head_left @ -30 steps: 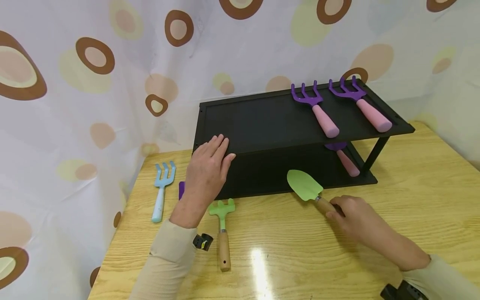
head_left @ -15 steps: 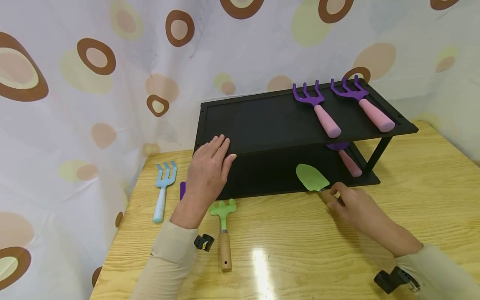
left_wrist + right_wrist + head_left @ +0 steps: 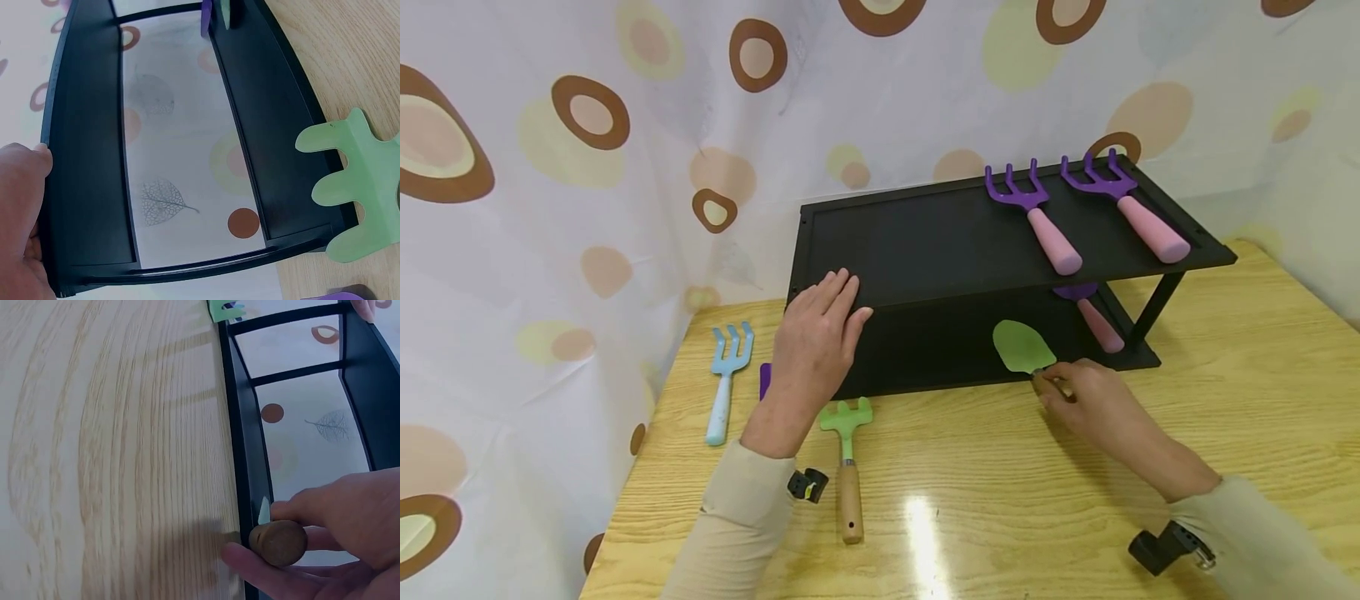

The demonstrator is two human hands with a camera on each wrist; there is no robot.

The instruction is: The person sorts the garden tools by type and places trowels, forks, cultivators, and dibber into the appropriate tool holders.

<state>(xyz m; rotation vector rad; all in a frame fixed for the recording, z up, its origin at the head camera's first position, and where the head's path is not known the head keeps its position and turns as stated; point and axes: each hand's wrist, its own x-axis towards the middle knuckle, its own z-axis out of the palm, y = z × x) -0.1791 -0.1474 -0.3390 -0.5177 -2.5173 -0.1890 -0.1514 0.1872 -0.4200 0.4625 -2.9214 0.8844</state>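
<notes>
My right hand (image 3: 1093, 404) pinches the wooden handle (image 3: 281, 542) of a green trowel between thumb and fingers. The trowel's blade (image 3: 1021, 346) reaches over the lower tier of a black two-tier rack (image 3: 910, 250), under the upper tier. My left hand (image 3: 815, 350) rests on the rack's upper tier at its front left corner, fingers extended. In the left wrist view, that hand (image 3: 22, 212) lies along the rack's edge. Inside the lower tier, to the right of the green blade, lies a pink-handled purple tool (image 3: 1099, 325), its head partly hidden by the upper tier.
Two purple hand forks with pink handles, one left (image 3: 1052, 240) and one right (image 3: 1152, 229), lie on the upper tier. On the wooden table (image 3: 970, 500) are a green hand fork (image 3: 848, 492) and a light blue fork (image 3: 720, 404). A purple piece (image 3: 764, 379) shows behind the left wrist.
The right hand has moved the trowel to the right and further in over the lower tier, its fingers now nearer the blade. The left hand has stayed in place.
</notes>
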